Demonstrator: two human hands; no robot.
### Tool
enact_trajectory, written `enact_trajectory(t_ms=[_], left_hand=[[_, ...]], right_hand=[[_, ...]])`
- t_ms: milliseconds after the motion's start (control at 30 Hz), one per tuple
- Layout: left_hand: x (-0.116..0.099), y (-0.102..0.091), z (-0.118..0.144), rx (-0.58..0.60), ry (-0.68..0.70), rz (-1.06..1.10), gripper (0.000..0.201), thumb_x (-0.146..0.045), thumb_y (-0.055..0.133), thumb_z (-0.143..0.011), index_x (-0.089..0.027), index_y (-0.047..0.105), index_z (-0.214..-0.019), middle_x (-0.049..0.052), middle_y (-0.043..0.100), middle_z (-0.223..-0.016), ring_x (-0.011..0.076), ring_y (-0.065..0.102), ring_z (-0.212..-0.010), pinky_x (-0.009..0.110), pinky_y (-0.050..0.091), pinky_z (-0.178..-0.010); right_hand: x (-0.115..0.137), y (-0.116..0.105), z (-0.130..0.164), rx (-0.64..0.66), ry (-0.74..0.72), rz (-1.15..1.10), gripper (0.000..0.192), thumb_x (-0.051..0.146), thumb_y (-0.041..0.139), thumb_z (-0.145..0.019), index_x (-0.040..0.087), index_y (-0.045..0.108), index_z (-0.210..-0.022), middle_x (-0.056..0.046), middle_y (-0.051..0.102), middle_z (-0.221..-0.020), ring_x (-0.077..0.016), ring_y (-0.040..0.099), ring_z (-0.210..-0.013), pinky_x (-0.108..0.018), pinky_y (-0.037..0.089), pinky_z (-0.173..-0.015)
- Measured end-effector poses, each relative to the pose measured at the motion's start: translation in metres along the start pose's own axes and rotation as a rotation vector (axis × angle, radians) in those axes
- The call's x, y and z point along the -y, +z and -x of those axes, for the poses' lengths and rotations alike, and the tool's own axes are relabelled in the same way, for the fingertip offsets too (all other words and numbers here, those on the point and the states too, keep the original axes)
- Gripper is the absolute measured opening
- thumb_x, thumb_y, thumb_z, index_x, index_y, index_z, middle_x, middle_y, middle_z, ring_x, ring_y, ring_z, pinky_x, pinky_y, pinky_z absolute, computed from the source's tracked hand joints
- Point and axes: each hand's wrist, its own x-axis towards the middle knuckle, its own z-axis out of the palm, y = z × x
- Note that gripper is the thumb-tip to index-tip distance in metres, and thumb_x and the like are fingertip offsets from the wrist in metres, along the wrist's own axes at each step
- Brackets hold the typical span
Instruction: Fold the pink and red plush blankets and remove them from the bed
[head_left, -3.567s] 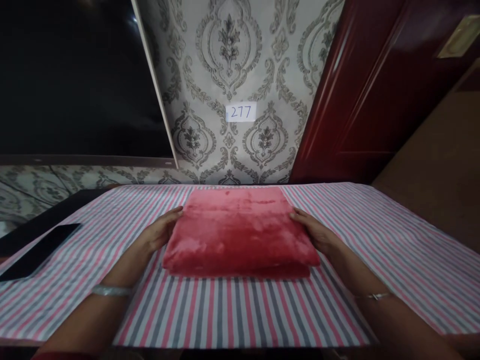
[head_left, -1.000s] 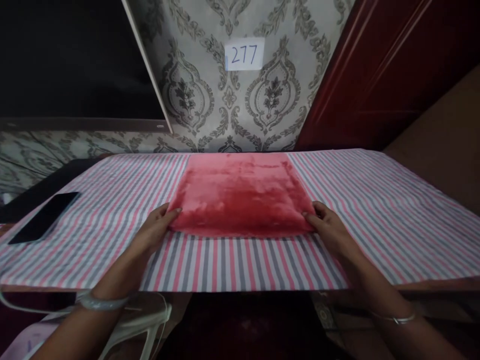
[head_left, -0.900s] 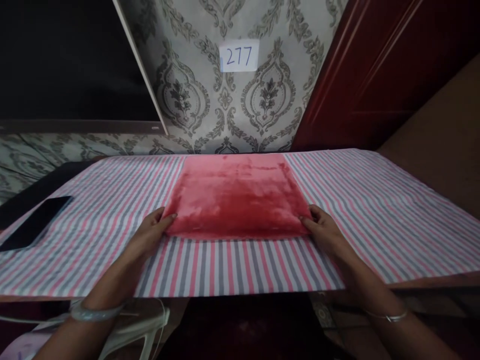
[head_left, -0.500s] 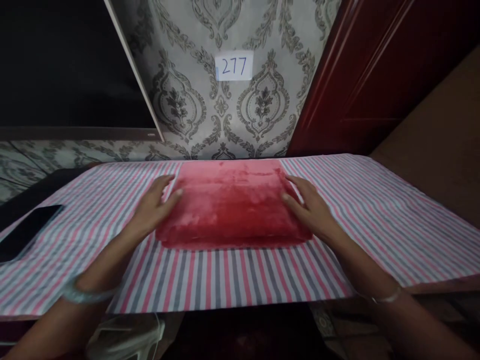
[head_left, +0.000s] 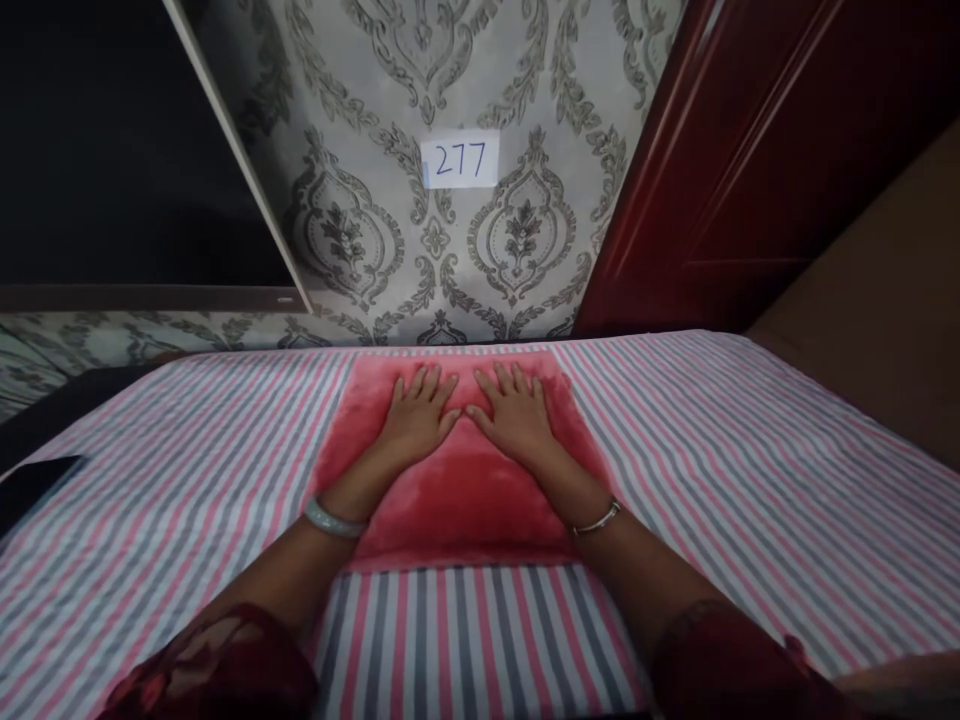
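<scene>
Dark phone (head_left: 30,482) sat at the desk's left edge, well apart from the work and half out of view. Striped cloth (head_left: 750,480), pink, grey and white, covered the desk edge to edge, so the load had a flat, even bed under it.

Folded red plush blanket (head_left: 457,500) lay mid-desk, its far edge near the desk's back edge and squared to the stripes. It looked like a neat rectangle, several layers thick, with a soft fuzzy pile, sheen uneven where the nap was brushed, and the near edge rounded at the fold.

Left hand (head_left: 417,418) lay palm-down on the far half of the blanket, fingers spread and flat. Grip was released, grasping nothing, just pressing. A pale bangle was on that wrist. Right hand (head_left: 514,420) mirrored it just beside, thumbs near touching, also flat and unclenched, with a thin bracelet on the wrist. My read: both palms sat centred to push the stack flat.

The note reading 277 (head_left: 459,160) was stuck to the patterned wallpaper behind the desk.
</scene>
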Motion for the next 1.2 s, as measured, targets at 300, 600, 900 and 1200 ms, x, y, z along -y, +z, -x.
enact_trajectory(t_ms=[300, 600, 900, 1200], left_hand=[[0.008, 0.005, -0.008, 0.085, 0.019, 0.063, 0.064, -0.050, 0.040, -0.100, -0.019, 0.038, -0.156, 0.020, 0.028, -0.165, 0.0361, 0.021, -0.154, 0.064, 0.017, -0.120], [0.001, 0.001, -0.004, 0.088, 0.005, -0.085, 0.061, -0.047, 0.037, -0.102, -0.021, 0.034, -0.158, 0.016, 0.026, -0.166, 0.0321, 0.021, -0.154, 0.061, 0.021, -0.121], [-0.004, -0.008, -0.001, 0.113, -0.036, -0.074, 0.060, -0.044, 0.036, -0.103, -0.022, 0.032, -0.159, 0.014, 0.024, -0.167, 0.0324, 0.020, -0.154, 0.060, 0.019, -0.122], [-0.004, -0.036, 0.007, 0.129, -0.012, -0.008, 0.060, -0.047, 0.041, -0.102, -0.021, 0.039, -0.155, 0.016, 0.028, -0.165, 0.0332, 0.024, -0.153, 0.060, 0.023, -0.121]], right_hand=[[0.001, -0.002, -0.005, 0.051, 0.000, -0.013, 0.067, 0.059, 0.041, -0.099, 0.026, 0.037, -0.158, -0.011, 0.024, -0.167, -0.0383, 0.017, -0.154, -0.063, 0.013, -0.119], [0.001, -0.001, -0.004, 0.060, 0.019, 0.023, 0.066, 0.058, 0.041, -0.100, 0.027, 0.035, -0.158, -0.009, 0.023, -0.168, -0.0363, 0.017, -0.154, -0.060, 0.012, -0.120], [0.003, 0.001, -0.003, 0.053, 0.020, 0.023, 0.066, 0.057, 0.041, -0.100, 0.027, 0.035, -0.158, -0.008, 0.023, -0.168, -0.0362, 0.017, -0.154, -0.059, 0.012, -0.121], [0.011, -0.031, 0.009, 0.145, 0.008, -0.037, 0.065, 0.054, 0.041, -0.101, 0.025, 0.033, -0.159, -0.011, 0.025, -0.167, -0.0348, 0.017, -0.154, -0.060, 0.017, -0.120]])
